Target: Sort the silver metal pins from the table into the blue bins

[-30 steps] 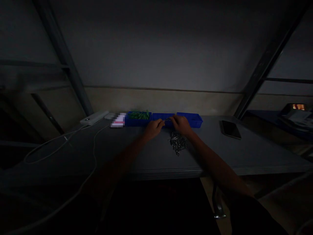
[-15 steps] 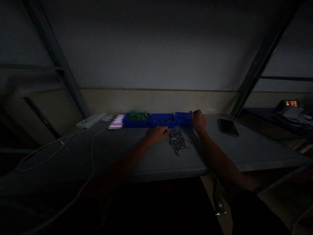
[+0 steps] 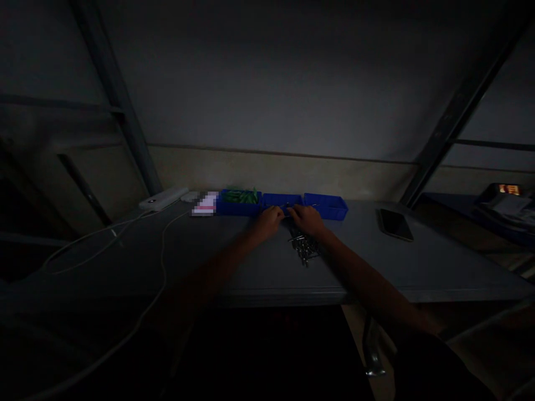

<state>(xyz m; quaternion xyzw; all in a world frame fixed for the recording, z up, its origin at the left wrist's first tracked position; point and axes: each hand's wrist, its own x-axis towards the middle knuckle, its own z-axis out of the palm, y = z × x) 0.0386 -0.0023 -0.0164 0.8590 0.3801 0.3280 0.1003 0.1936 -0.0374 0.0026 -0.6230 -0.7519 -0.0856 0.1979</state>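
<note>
In the dim head view my left hand (image 3: 268, 221) is closed in a pinch at the front of the middle blue bin (image 3: 279, 196). Close beside it on the right is my right hand (image 3: 310, 219), its fingers also bent together. A thin piece seems to show between the fingertips, too small and dark to name. Just below the right hand lies a pile of small shiny metal pieces (image 3: 304, 250), partly covered by that hand and wrist. The right blue bin (image 3: 334, 211) stands behind the right hand.
A left blue bin (image 3: 234, 210) holds green pieces (image 3: 240, 196). Further left are a blurred-out card (image 3: 205, 205) and a white power strip (image 3: 163, 200) with cables. A phone (image 3: 395, 224) lies at the right on the grey table (image 3: 251, 273).
My right hand has moved left from the right bin to meet my left hand, which has shifted slightly up. The camera view has tilted and shifted a little.
</note>
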